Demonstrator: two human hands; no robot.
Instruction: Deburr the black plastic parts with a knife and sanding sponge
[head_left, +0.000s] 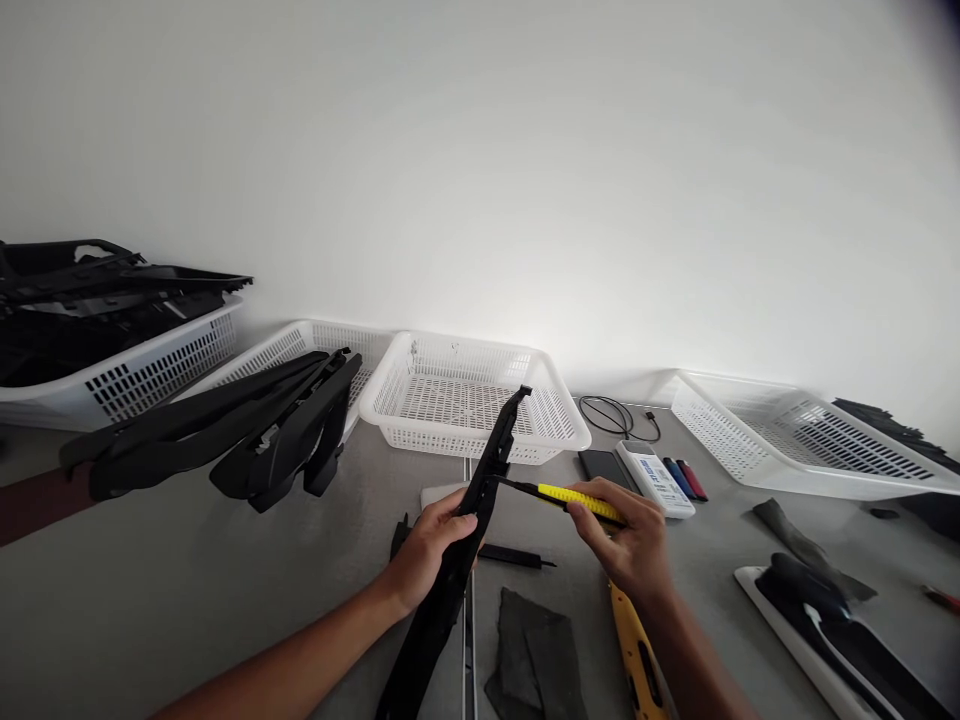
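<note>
My left hand (431,550) is closed round a long, narrow black plastic trim piece (487,470), thumb on top. The piece slants up from the bottom edge toward the middle basket. In my right hand (626,530) is a yellow-handled utility knife (574,498), pinched between thumb and fingers and pointing left. Its thin dark tip meets the trim piece just above my left thumb; whether it cuts in, I cannot tell. Below the hands lie a thin black strip (517,556), a dark grey cloth (536,655) and a larger yellow tool (636,655), partly behind my right wrist.
A white basket (476,440) stands behind the trim piece. At left, another person's arm (41,505) reaches in beside several black trim parts (292,440). A heaped basket (161,355) is beyond. Rightward are a white box (656,480), a cable (619,415) and another basket (810,465).
</note>
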